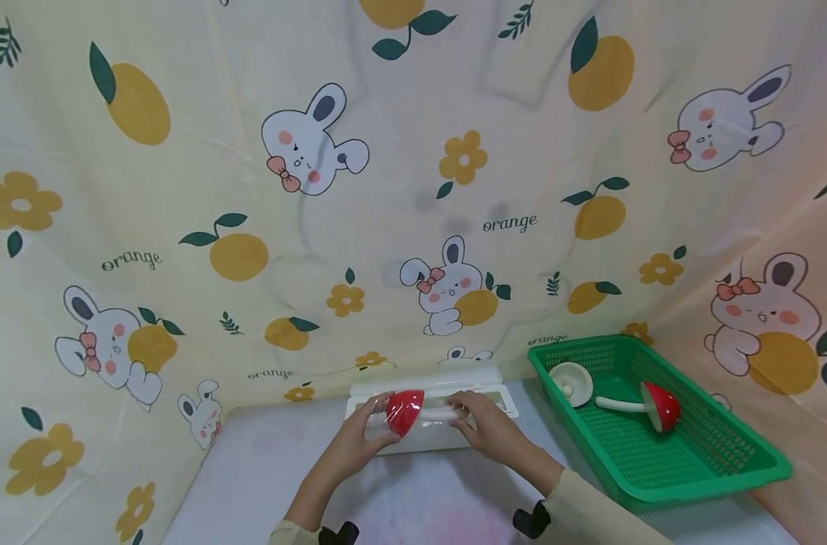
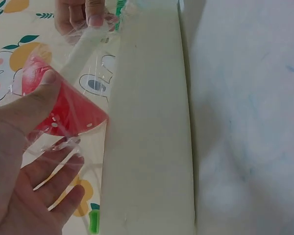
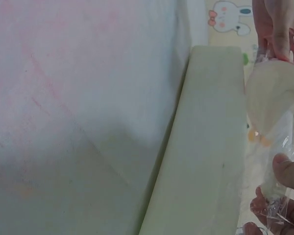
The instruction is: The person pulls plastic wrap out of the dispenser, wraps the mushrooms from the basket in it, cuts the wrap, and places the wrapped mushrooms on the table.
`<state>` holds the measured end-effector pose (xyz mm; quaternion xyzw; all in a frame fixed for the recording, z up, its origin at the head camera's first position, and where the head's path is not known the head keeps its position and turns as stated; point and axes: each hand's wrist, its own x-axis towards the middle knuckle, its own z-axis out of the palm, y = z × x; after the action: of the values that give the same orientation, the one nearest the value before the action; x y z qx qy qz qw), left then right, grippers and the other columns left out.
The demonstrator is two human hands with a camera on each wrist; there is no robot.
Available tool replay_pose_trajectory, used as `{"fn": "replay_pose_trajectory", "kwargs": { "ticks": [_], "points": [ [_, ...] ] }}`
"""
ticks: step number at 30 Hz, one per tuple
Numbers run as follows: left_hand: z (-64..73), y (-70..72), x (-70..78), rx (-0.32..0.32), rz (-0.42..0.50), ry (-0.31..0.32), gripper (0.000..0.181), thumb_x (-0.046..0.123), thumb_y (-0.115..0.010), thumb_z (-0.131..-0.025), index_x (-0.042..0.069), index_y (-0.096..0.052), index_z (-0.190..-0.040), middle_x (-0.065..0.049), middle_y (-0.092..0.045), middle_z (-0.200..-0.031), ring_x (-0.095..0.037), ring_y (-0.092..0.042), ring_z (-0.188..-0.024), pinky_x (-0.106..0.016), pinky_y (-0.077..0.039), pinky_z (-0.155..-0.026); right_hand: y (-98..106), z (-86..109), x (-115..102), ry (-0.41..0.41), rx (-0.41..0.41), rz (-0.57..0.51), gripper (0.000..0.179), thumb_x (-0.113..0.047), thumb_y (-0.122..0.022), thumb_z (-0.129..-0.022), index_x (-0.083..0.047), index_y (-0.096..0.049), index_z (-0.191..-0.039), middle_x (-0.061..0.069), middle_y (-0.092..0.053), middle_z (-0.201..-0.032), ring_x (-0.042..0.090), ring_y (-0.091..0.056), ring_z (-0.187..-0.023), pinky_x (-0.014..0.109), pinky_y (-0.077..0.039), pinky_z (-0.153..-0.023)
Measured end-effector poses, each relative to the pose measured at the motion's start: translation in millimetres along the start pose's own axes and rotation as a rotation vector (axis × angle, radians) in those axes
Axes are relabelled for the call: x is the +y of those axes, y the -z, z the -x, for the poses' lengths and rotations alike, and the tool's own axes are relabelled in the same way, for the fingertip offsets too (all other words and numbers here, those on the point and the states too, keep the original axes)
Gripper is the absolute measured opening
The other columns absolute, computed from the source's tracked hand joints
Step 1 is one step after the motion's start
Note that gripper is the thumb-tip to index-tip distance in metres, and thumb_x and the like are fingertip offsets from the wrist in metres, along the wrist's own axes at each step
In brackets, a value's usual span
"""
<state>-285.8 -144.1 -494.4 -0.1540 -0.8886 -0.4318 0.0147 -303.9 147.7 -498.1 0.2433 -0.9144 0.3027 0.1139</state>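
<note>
A toy mushroom (image 1: 404, 412) with a red cap and white stem lies sideways between both hands, wrapped in clear plastic film (image 3: 282, 139). My left hand (image 1: 359, 437) holds the cap end. In the left wrist view its thumb presses on the red cap (image 2: 59, 105), other fingers spread behind. My right hand (image 1: 490, 428) pinches the film-covered stem (image 2: 83, 51) near its end. Directly beneath is a long white box (image 1: 427, 439) with a raised lid (image 1: 427, 376) at its back. In the right wrist view the cap's pale underside (image 3: 272, 93) shows through the film.
On the right stands a green basket (image 1: 700, 496) with two more toy mushrooms in it: one red-capped (image 1: 661, 409), another showing its pale underside (image 1: 572, 384). A patterned cloth (image 1: 386, 212) with rabbits and oranges hangs behind the white table (image 1: 270, 469).
</note>
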Motion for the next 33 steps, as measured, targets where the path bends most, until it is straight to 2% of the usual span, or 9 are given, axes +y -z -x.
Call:
{"fn": "replay_pose_trajectory", "kwargs": {
  "ticks": [4,7,10,13,18,22,28,33],
  "points": [
    [-3.0,-1.9,-0.2,0.009,0.022,0.001,0.075,0.035,-0.088,-0.091,0.028,-0.051,-0.156,-0.009,-0.064,-0.149,-0.038,-0.054,-0.144,-0.075,-0.039,-0.113,1,-0.8,2,-0.028,-0.020,-0.056,0.041,-0.024,-0.083,-0.097,-0.017,-0.066,-0.134,-0.004,-0.068,-0.119,0.012,-0.060,-0.101,0.037,-0.061,-0.092],
    [-4.4,-2.7,-0.8,0.017,0.055,-0.012,0.075,0.036,-0.088,-0.092,0.023,-0.051,-0.156,-0.010,-0.064,-0.148,-0.038,-0.056,-0.141,-0.071,-0.043,-0.113,2,-0.7,2,-0.025,-0.027,-0.075,0.048,-0.025,-0.087,-0.093,-0.017,-0.065,-0.135,-0.002,-0.069,-0.120,0.014,-0.061,-0.103,0.039,-0.061,-0.091],
    [-4.7,-3.6,-0.7,0.027,0.078,-0.020,0.076,0.037,-0.087,-0.093,0.019,-0.050,-0.157,-0.012,-0.064,-0.147,-0.039,-0.059,-0.138,-0.063,-0.049,-0.111,3,-0.4,1,-0.019,-0.026,-0.073,0.055,-0.019,-0.091,-0.089,-0.016,-0.062,-0.136,-0.002,-0.068,-0.118,0.016,-0.062,-0.104,0.037,-0.062,-0.090],
    [-4.7,-4.2,-0.3,0.032,0.106,-0.022,0.077,0.037,-0.086,-0.093,0.017,-0.049,-0.158,-0.014,-0.063,-0.147,-0.040,-0.060,-0.136,-0.058,-0.054,-0.107,4,0.0,0,-0.005,-0.012,-0.075,0.052,-0.011,-0.089,-0.090,-0.014,-0.060,-0.134,-0.001,-0.068,-0.115,0.016,-0.064,-0.102,0.036,-0.062,-0.088],
    [-5.4,-2.4,2.3,0.050,0.128,-0.002,0.077,0.038,-0.086,-0.093,0.019,-0.049,-0.158,-0.015,-0.062,-0.148,-0.041,-0.062,-0.134,-0.054,-0.058,-0.102,7,-1.4,1,0.054,0.034,-0.058,0.036,-0.008,-0.085,-0.093,-0.012,-0.065,-0.123,-0.003,-0.068,-0.112,0.014,-0.065,-0.099,0.034,-0.061,-0.088],
    [-5.4,-0.1,5.0,0.076,0.129,0.019,0.078,0.038,-0.087,-0.092,0.021,-0.050,-0.158,-0.016,-0.062,-0.148,-0.042,-0.061,-0.133,-0.054,-0.060,-0.100,12,-4.0,0,0.101,0.065,-0.053,0.029,-0.008,-0.085,-0.093,-0.012,-0.070,-0.118,-0.002,-0.071,-0.111,0.014,-0.066,-0.098,0.038,-0.062,-0.089],
    [-5.2,2.1,9.8,0.130,0.140,0.028,0.076,0.039,-0.087,-0.092,0.026,-0.051,-0.158,-0.013,-0.063,-0.146,-0.040,-0.061,-0.133,-0.054,-0.060,-0.099,21,-8.8,-5,0.078,0.100,-0.065,0.030,-0.011,-0.084,-0.094,-0.012,-0.073,-0.122,0.000,-0.074,-0.116,0.016,-0.067,-0.100,0.042,-0.062,-0.092],
    [-6.8,3.4,13.8,0.172,0.161,0.017,0.075,0.039,-0.087,-0.092,0.028,-0.052,-0.157,-0.011,-0.064,-0.145,-0.038,-0.062,-0.132,-0.053,-0.059,-0.102,26,-11.8,-9,0.098,0.149,-0.047,0.036,-0.012,-0.085,-0.093,-0.010,-0.071,-0.126,0.002,-0.074,-0.116,0.016,-0.067,-0.099,0.044,-0.062,-0.090]
  ]
}}
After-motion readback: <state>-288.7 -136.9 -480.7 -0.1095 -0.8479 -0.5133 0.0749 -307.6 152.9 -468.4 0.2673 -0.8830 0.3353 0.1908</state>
